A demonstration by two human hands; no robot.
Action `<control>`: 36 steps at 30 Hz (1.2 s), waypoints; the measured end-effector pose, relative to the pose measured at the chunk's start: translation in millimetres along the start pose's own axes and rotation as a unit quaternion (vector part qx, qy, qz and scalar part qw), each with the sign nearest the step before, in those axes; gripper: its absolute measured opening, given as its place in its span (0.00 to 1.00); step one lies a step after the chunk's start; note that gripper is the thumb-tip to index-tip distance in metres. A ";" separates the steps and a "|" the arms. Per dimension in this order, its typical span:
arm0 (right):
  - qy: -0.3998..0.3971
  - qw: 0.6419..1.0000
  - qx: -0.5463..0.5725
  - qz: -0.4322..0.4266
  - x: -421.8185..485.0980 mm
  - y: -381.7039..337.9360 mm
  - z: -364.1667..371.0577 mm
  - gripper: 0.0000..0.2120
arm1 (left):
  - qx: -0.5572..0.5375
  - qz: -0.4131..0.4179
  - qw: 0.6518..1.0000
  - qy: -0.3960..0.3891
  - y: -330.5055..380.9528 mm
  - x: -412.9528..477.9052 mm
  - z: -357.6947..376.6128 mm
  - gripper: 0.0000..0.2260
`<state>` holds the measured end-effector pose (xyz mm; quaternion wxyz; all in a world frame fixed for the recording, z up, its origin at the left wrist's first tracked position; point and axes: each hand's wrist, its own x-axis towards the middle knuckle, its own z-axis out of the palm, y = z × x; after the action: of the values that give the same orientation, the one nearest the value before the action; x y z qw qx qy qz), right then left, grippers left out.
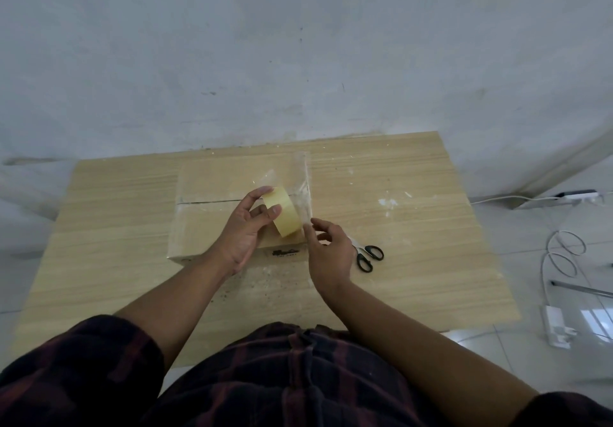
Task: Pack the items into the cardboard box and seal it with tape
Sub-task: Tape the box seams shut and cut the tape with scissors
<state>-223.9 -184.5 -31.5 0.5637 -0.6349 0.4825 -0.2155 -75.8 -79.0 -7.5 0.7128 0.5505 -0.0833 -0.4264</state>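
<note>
A closed cardboard box (pixel 212 214) lies on the wooden table (pixel 414 227), its flaps meeting along a dark seam. My left hand (pixel 245 231) grips a yellowish roll of clear tape (pixel 282 209) above the box's right part. A clear tape strip (pixel 300 187) runs from the roll over the box's right end toward the far edge. My right hand (pixel 326 247) pinches the tape at the box's near right corner.
Black-handled scissors (pixel 368 255) lie on the table just right of my right hand. White cables (pixel 560 250) and a charger (pixel 557 325) lie on the tiled floor to the right. A wall stands right behind the table.
</note>
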 end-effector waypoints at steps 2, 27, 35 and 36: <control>0.008 1.000 0.002 0.019 -1.5 -1.3 2.8 0.10 | -0.006 0.000 1.000 0.000 -0.4 -0.3 0.2 0.29; -0.088 0.986 -0.142 0.018 18.8 -12.4 1.6 0.27 | 0.005 0.001 0.999 0.040 1.3 -6.7 5.7 0.24; -0.127 0.967 -0.217 -0.031 43.4 -21.5 6.5 0.23 | 0.022 0.000 0.999 0.043 -4.7 -4.1 -3.0 0.33; -0.135 0.966 -0.221 -0.024 45.9 -24.2 5.1 0.24 | 0.029 -0.001 0.999 0.043 -2.6 -3.8 -1.9 0.33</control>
<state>-190.5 -223.7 -22.9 0.4643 -0.7782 0.4218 -0.0295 -78.3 -75.0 -9.1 0.6989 0.5889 -0.0642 -0.4008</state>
